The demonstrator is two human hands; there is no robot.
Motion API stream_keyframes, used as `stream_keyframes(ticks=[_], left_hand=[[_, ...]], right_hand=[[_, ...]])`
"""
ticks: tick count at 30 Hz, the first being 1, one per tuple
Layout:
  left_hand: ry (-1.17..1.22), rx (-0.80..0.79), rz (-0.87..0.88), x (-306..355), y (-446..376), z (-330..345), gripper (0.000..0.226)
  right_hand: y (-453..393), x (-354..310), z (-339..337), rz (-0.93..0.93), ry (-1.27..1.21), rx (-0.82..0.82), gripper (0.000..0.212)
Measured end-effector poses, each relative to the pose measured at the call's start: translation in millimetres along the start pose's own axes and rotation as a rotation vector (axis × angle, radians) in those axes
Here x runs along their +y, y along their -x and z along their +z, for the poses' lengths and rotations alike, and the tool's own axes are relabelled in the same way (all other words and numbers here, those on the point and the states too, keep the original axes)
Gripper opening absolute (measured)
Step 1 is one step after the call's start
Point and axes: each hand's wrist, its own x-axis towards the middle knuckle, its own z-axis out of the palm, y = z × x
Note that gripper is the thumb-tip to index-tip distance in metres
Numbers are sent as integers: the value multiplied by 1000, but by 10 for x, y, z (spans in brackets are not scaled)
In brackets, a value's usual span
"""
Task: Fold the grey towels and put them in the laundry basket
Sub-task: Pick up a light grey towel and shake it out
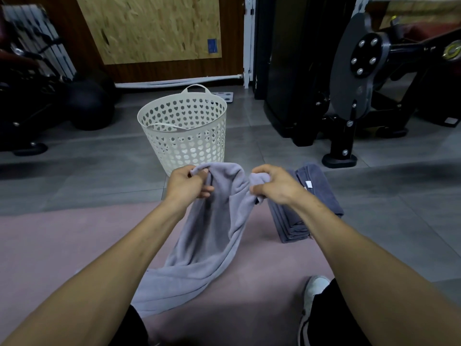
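Observation:
A light grey towel (209, 236) hangs bunched between my two hands, and its lower end trails onto the pink mat toward my legs. My left hand (185, 182) pinches one upper corner of it. My right hand (277, 184) grips the other upper edge. The two hands are held close together, just in front of the white laundry basket (183, 116), which stands upright on the grey floor and looks empty. A stack of folded darker grey towels (316, 196) lies right of the hands, partly hidden by my right forearm.
A pink mat (45, 245) covers the near floor. Black gym machines stand at the right (349, 83) and at the left (27, 101), with a black ball (87, 106) left of the basket. My shoe (313, 293) rests at the lower right.

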Motion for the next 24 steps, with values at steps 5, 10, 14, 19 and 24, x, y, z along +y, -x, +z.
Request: stream_keyframes(ticks=[5, 10, 14, 19, 24], left_hand=[[-144, -123, 133, 34, 54, 13, 14], [-378, -410, 315, -17, 109, 97, 46], [-318, -398, 349, -108, 106, 150, 22], [-380, -221, 302, -46, 63, 177, 17], [-417, -117, 323, -57, 56, 214, 14]], right_hand=[[30, -39, 8, -132, -79, 111, 36], [68, -81, 14, -297, -238, 7, 15], [148, -81, 8, -371, -123, -63, 19], [132, -57, -10, -308, 172, 306, 17], [91, -43, 20, -152, 181, 339, 23]])
